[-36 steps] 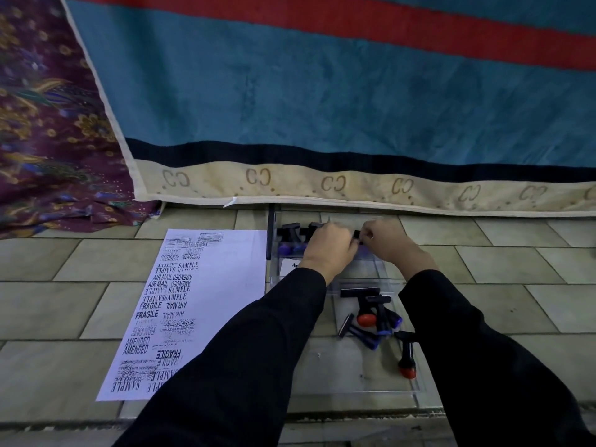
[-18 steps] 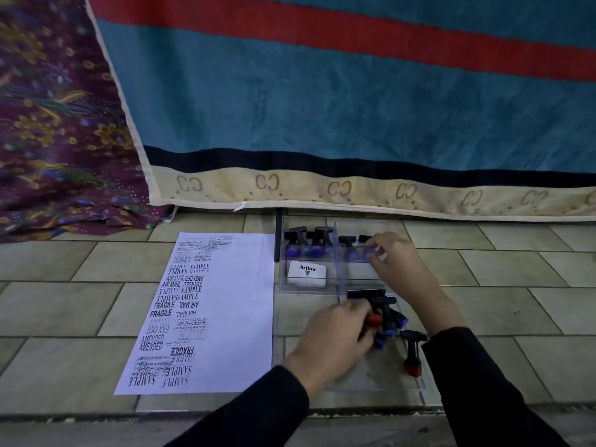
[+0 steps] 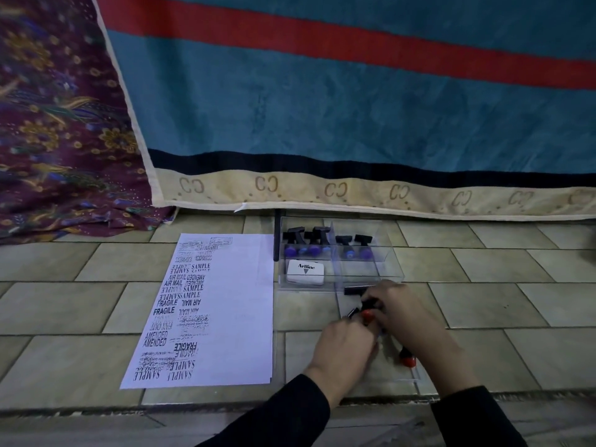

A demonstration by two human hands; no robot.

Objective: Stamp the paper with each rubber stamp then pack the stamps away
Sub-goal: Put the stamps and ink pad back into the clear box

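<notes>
The white paper, covered with black stamp prints, lies on the tiled floor. To its right stands a clear plastic box. It holds several purple-knobbed stamps upright in its back row and a white Artline ink pad. In front of the box, loose stamps lie on a flat clear tray. My left hand and right hand meet over this pile. The left fingers pinch a black stamp end. The right fingers curl round a red-knobbed stamp. Another red-knobbed stamp lies under my right wrist.
A blue, red-striped blanket hangs behind the box, with patterned purple cloth at the left. A thin black stick lies between paper and box. Bare floor tiles stretch to the right.
Both hands have left the box's back row and come down to the loose stamps on the near tray, the left hand first, then the right. The camera view shifted left.
</notes>
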